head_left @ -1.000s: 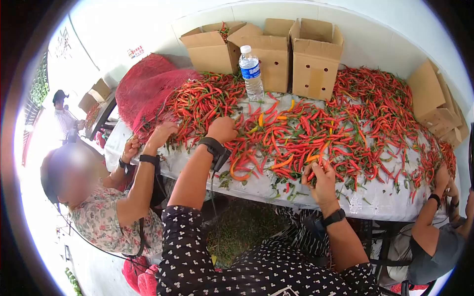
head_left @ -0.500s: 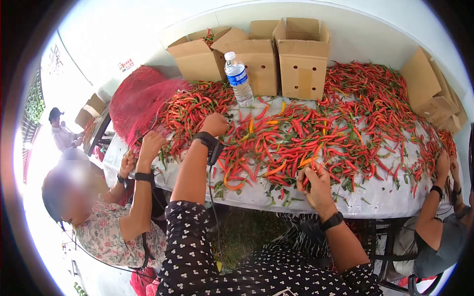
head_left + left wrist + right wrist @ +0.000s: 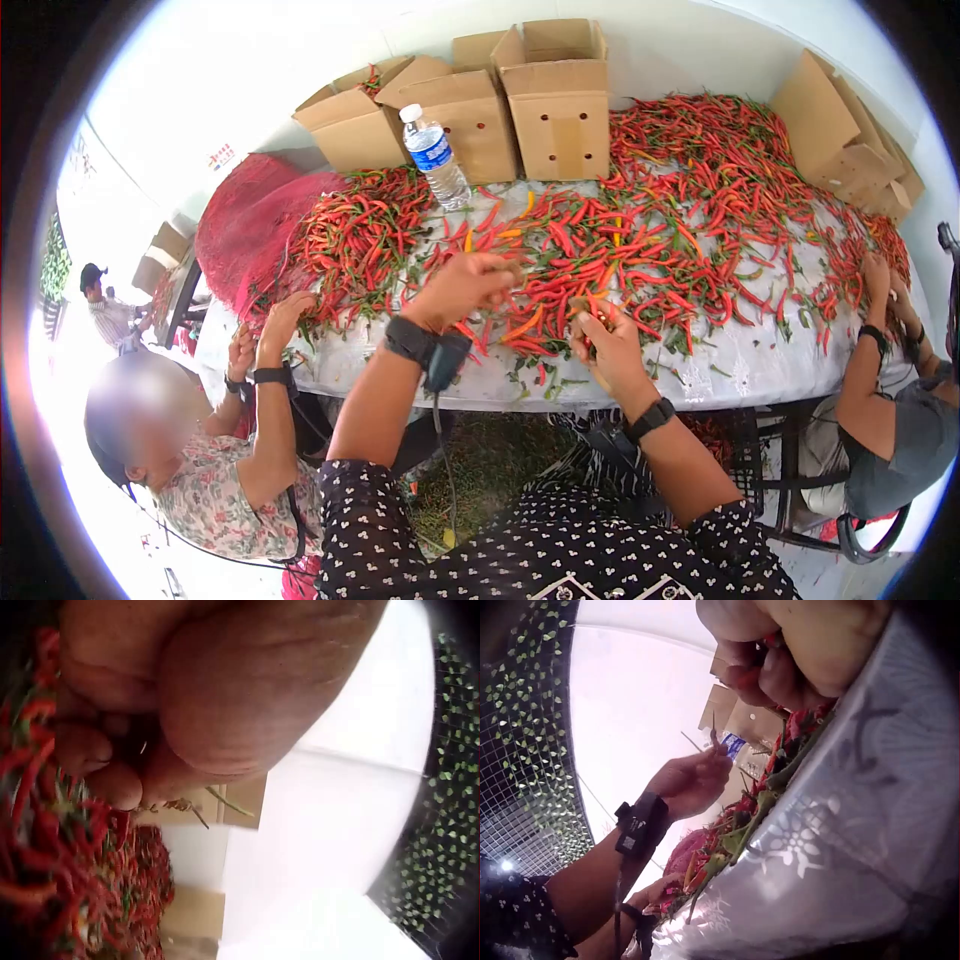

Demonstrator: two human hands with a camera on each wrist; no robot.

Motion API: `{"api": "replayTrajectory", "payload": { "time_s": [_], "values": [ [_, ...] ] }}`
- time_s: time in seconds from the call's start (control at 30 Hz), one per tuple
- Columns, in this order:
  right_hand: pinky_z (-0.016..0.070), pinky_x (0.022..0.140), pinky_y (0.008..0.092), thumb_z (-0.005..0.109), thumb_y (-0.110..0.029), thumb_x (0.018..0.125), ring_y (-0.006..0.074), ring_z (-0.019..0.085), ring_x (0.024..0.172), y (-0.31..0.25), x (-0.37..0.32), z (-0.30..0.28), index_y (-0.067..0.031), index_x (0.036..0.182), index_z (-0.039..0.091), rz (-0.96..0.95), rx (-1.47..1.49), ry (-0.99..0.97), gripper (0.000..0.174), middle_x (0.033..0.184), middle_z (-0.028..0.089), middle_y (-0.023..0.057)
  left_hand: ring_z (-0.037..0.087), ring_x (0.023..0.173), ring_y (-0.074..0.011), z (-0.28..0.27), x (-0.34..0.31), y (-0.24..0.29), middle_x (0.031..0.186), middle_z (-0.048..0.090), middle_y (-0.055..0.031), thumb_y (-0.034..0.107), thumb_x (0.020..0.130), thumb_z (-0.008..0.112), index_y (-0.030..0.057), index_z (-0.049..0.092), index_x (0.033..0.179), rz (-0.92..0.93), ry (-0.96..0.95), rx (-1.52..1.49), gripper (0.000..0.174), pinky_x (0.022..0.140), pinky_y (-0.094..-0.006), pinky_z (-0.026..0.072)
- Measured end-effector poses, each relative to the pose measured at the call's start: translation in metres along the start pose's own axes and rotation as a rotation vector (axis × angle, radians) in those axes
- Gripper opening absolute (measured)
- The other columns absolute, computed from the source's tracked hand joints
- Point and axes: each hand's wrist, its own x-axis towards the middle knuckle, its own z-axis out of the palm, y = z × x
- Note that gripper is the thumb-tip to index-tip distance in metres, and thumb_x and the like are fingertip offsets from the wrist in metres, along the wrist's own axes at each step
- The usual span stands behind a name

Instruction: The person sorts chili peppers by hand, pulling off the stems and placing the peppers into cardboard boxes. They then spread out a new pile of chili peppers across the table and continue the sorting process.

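Observation:
My left hand (image 3: 462,287) is raised over the heap of chillies (image 3: 590,255), palm turned inward. Its thumb and fingertips pinch thin green stems (image 3: 232,802), which stick out past the fingers; the right wrist view shows these stems (image 3: 713,729) too. Close to the table's front edge, my right hand (image 3: 615,355) has its fingers curled in. Bits of red chilli (image 3: 771,640) show between those fingers, the rest of them covered by the hand. Red chillies, with a few orange and yellow ones, lie below and beyond both hands.
A water bottle (image 3: 436,160) stands behind the heap, before open cardboard boxes (image 3: 558,115). Red mesh sacking (image 3: 255,225) lies at the left. Another person's hands (image 3: 285,318) work at the left, and a further person's hands (image 3: 878,280) at the right. White cloth (image 3: 720,378) covers the table.
My left hand has come back from the far side of the chillies, toward my right hand. My right hand stays near the table's front edge. The view has shifted, moving the boxes leftward.

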Motion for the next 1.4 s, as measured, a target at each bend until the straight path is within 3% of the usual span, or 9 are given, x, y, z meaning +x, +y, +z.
{"api": "replayTrajectory", "payload": {
  "time_s": [0.17,0.33,0.47,0.7,0.8,0.83,0.93,1.07,1.4],
  "values": [
    [0.0286,0.040,0.0205,0.055,-0.009,0.085,0.0076,0.044,0.047,0.000,-0.003,-0.001,-0.0008,0.100,0.054,-0.032,0.014,0.020,0.017,0.065,0.050,0.0013,0.046,0.051,-0.0026,0.061,-0.008,0.021,0.059,0.052,0.0036,0.018,0.081,0.060,0.0012,0.062,0.084,-0.044,-0.197,0.068,0.017,0.046,-0.0191,0.0362],
    [0.0281,0.039,0.0199,0.056,-0.010,0.085,0.0064,0.042,0.045,0.003,-0.001,-0.001,-0.0023,0.088,0.056,-0.040,-0.024,0.032,0.008,0.062,0.051,0.0008,0.046,0.051,-0.0026,0.062,-0.015,0.018,0.060,0.053,0.0037,0.017,0.081,0.060,0.0014,0.063,0.086,0.159,-0.015,0.153,0.017,0.044,-0.0202,0.0354],
    [0.0292,0.040,0.0202,0.057,-0.012,0.084,0.0054,0.042,0.045,0.002,-0.003,-0.002,-0.0040,0.081,0.055,0.004,-0.112,-0.039,0.008,0.059,0.050,-0.0015,0.044,0.052,-0.0007,0.053,-0.022,0.029,0.064,0.053,0.0048,0.015,0.081,0.060,0.0022,0.063,0.093,-0.014,-0.078,-0.049,0.018,0.047,-0.0203,0.0363],
    [0.0310,0.041,0.0212,0.056,-0.011,0.083,0.0052,0.042,0.044,0.002,-0.002,-0.003,-0.0053,0.074,0.054,0.015,-0.181,-0.106,0.011,0.057,0.049,-0.0021,0.048,0.057,-0.0062,0.065,-0.021,0.026,0.067,0.055,0.0007,0.011,0.079,0.061,0.0018,0.061,0.083,0.101,-0.108,0.045,0.010,0.052,-0.0234,0.0389],
    [0.0304,0.040,0.0214,0.054,-0.010,0.083,0.0057,0.043,0.044,0.007,0.000,-0.005,-0.0052,0.075,0.054,-0.019,-0.151,-0.112,0.010,0.057,0.049,-0.0012,0.051,0.061,-0.0160,0.076,-0.021,0.017,0.068,0.056,-0.0105,0.006,0.075,0.060,-0.0022,0.055,0.078,0.668,0.382,0.534,0.010,0.059,-0.0306,0.0430],
    [0.0304,0.040,0.0214,0.054,-0.010,0.083,0.0057,0.043,0.044,0.009,0.001,-0.006,-0.0052,0.075,0.054,-0.017,-0.154,-0.113,0.010,0.057,0.049,-0.0012,0.051,0.061,-0.0160,0.074,-0.022,0.016,0.068,0.056,-0.0105,0.006,0.075,0.060,-0.0022,0.055,0.078,0.667,0.385,0.532,0.010,0.059,-0.0306,0.0430],
    [0.0313,0.039,0.0212,0.051,-0.008,0.083,0.0064,0.044,0.045,0.007,0.001,-0.004,-0.0048,0.078,0.053,-0.030,0.000,-0.060,0.007,0.059,0.050,-0.0001,0.055,0.063,-0.0124,0.058,-0.029,0.017,0.075,0.059,-0.0086,0.009,0.075,0.061,-0.0013,0.056,0.086,0.088,0.219,0.143,0.016,0.054,-0.0301,0.0433],
    [0.0334,0.041,0.0203,0.049,-0.006,0.083,0.0073,0.046,0.048,-0.002,-0.003,0.003,-0.0025,0.086,0.054,0.015,-0.126,-0.088,0.006,0.065,0.052,0.0013,0.051,0.068,-0.0074,0.056,-0.035,0.021,0.073,0.056,-0.0030,0.007,0.072,0.064,-0.0004,0.036,0.118,0.017,-0.051,0.002,0.055,0.060,-0.0241,0.0422],
    [0.0311,0.044,0.0188,0.056,-0.005,0.082,0.0033,0.042,0.052,-0.002,-0.006,0.003,-0.0010,0.100,0.056,0.029,-0.286,-0.216,0.018,0.068,0.050,-0.0031,0.053,0.084,-0.0129,0.065,-0.022,0.027,0.095,0.054,-0.0065,-0.002,0.068,0.062,0.0061,0.014,0.138,0.073,-0.362,-0.043,0.085,0.077,-0.0272,0.0443]
  ]
}}
